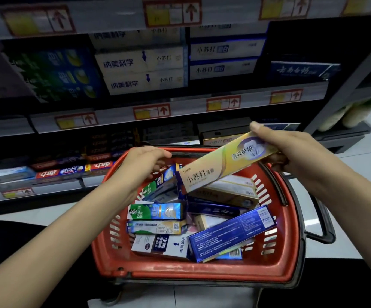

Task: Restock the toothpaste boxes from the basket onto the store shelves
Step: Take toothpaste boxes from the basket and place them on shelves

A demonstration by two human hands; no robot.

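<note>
Forearms enter from the near edge and converge over a red plastic basket (202,275) with rigid, slotted walls, which stands on a pale floor before the store shelves (117,116).

Right hand (291,150): the thumb presses on the upper face and the fingers curl beneath, pinching the right end of a gold toothpaste box (222,162). The box is held clear above the basket's contents, tilted with its left end lower. An end grip leaves the printed face readable, presumably so the brand can be matched to shelf stock.

Left hand (145,158): poised over the far rim of the basket, fingers bent downward just beside the lower end of the gold toothpaste box. Whether it touches or holds anything cannot be told.

Inside the basket, loose cartons lie at mixed angles, among them a glossy blue box (233,234) propped on the others and a green-and-white box (155,211) lying flat. All are long, sharp-edged cardboard prisms with smooth, faintly reflective print.

On the middle shelf, white boxes (142,70) with similar lettering are stacked flat, long face outward. The held carton probably belongs near them.
</note>
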